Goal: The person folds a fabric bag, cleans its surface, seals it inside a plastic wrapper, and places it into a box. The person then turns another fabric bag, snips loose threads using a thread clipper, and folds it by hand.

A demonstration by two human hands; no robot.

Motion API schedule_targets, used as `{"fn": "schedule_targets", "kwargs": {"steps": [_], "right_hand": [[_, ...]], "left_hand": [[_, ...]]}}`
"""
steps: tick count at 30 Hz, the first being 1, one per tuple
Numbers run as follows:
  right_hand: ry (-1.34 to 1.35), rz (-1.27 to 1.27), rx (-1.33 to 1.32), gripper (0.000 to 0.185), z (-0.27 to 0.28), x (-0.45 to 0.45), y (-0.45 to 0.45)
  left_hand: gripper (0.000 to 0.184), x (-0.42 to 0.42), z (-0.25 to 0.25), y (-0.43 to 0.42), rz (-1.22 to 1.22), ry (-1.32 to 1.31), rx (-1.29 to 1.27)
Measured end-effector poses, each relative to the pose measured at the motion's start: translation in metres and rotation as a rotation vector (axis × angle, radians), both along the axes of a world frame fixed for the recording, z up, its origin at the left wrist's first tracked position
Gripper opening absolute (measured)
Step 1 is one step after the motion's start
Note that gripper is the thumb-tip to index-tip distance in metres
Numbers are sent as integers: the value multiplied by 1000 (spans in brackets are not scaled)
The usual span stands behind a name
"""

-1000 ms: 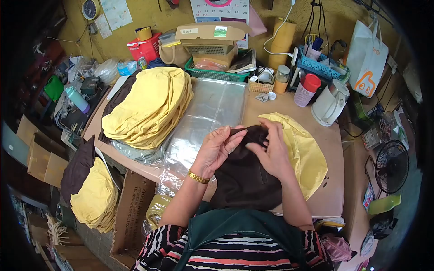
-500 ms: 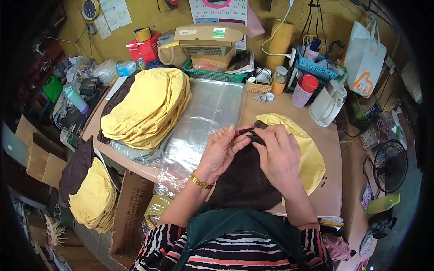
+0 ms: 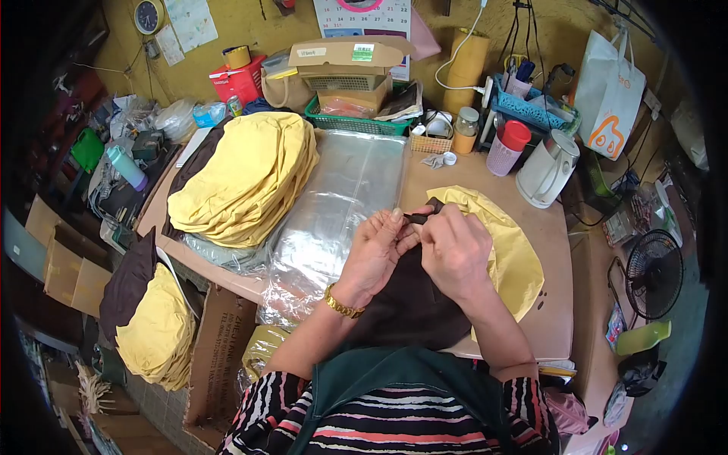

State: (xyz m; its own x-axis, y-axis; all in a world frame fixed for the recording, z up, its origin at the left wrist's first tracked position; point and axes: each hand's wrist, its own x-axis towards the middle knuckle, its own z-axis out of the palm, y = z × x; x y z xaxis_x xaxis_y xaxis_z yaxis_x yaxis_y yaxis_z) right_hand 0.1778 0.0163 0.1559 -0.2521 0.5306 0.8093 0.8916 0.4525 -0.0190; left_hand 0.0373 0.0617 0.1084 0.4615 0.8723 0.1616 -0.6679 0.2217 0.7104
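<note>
Dark brown cloth (image 3: pixel 402 303) hangs from my hands down to my lap, over the table's near edge. My left hand (image 3: pixel 378 250), with a gold watch on its wrist, pinches an edge of it. Close beside, my right hand (image 3: pixel 456 249) is closed with its fingers curled at the same gathered edge; a small dark part shows between the hands. What the right fingertips grip is partly hidden. Yellow cloth (image 3: pixel 512 258) lies under and to the right of the brown cloth.
A pile of yellow cloth (image 3: pixel 243 178) and clear plastic sheets (image 3: pixel 345 189) lie on the table (image 3: pixel 557 303) at left. A kettle (image 3: pixel 547 168), red-lidded cup (image 3: pixel 506 149), jar (image 3: pixel 465 130) and green basket (image 3: pixel 356 125) stand at the back. A fan (image 3: pixel 654 273) is at right.
My right hand has turned over from spread fingers to a closed grip near my left fingertips. The gathered edge of the brown cloth is now mostly covered by my fingers.
</note>
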Motion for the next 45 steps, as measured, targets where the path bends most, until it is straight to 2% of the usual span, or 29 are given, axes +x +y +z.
{"fn": "schedule_targets", "kwargs": {"steps": [2, 3, 5, 6, 8, 9, 10, 11, 13, 15, 17, 19, 20, 22, 23, 25, 26, 27, 29, 30, 32, 33, 35, 37, 39, 40, 42, 44, 45], "right_hand": [[593, 242, -136, 16, -9, 1, 9], [591, 240, -131, 16, -15, 10, 16], [727, 296, -612, 21, -31, 36, 30], [953, 489, -724, 21, -40, 37, 37], [1003, 420, -715, 21, -45, 45, 40], [1058, 350, -714, 21, -48, 49, 40], [1039, 357, -676, 20, -52, 49, 41], [1039, 356, -672, 20, -51, 48, 41], [1044, 335, -686, 20, -47, 41, 40], [1079, 349, -655, 21, -45, 36, 42], [1175, 306, -528, 20, -43, 41, 47], [1261, 225, -282, 18, -39, 76, 60], [1288, 196, -126, 18, -37, 99, 67], [1222, 28, -96, 14, -23, 126, 69], [1223, 16, -102, 14, -23, 121, 66], [1092, 254, 67, 17, -16, 85, 66], [1061, 183, -101, 24, -28, 70, 57], [1025, 114, -266, 32, -50, 60, 46], [535, 11, -259, 42, -120, 67, 56], [538, 9, -267, 42, -149, 76, 52], [191, -264, -548, 47, -188, 104, 41], [241, -258, -480, 44, -191, 119, 43], [221, -334, -468, 42, -200, 150, 34], [234, -345, -504, 41, -194, 167, 24], [244, -351, -538, 40, -188, 170, 20], [224, -367, -541, 40, -186, 168, 20], [202, -384, -545, 39, -185, 167, 21], [206, -375, -526, 40, -188, 169, 22], [204, -375, -530, 40, -189, 171, 23]], "left_hand": [[23, -1, 4, -5, 15, -21, -41], [22, -1, 9, -7, 33, -45, -79], [26, -2, 17, -7, 59, -4, -60], [30, -5, 20, -6, 84, 44, -45], [39, -35, -4, 23, 199, -95, 49], [45, -47, 12, 28, 411, -12, -19], [44, -63, 7, 42, 513, 100, 59], [44, -63, -2, 46, 511, 98, 61], [44, -46, 7, 36, 744, 508, 253], [38, -17, 1, 18, 772, 855, 750], [33, -9, 0, 6, 768, 1059, 952], [18, -7, -13, 5, 267, 1396, 770], [18, -4, -24, 6, 263, 1396, 773], [23, 5, -52, 8, 457, 1208, 705], [23, 9, -64, 12, 446, 1208, 699], [28, 14, -82, 26, 540, 1118, 594], [32, 12, -92, 35, 562, 1131, 538], [32, 7, -102, 42, 559, 1134, 539], [36, -3, -116, 52, 664, 1162, 531], [37, -9, -111, 51, 637, 1221, 491], [36, -28, -111, 53, 584, 1301, 523], [36, -41, -111, 57, 536, 1374, 558], [39, -77, -121, 75, 613, 1484, 617], [36, -101, -92, 78, 722, 1489, 477], [29, -105, -75, 87, 805, 1297, 414], [27, -94, -74, 92, 687, 1024, 232], [44, -55, -96, 108, 655, 888, 348], [63, 0, -133, 124, 546, 1032, 342], [67, 34, -148, 117, 621, 1143, 415]]}}
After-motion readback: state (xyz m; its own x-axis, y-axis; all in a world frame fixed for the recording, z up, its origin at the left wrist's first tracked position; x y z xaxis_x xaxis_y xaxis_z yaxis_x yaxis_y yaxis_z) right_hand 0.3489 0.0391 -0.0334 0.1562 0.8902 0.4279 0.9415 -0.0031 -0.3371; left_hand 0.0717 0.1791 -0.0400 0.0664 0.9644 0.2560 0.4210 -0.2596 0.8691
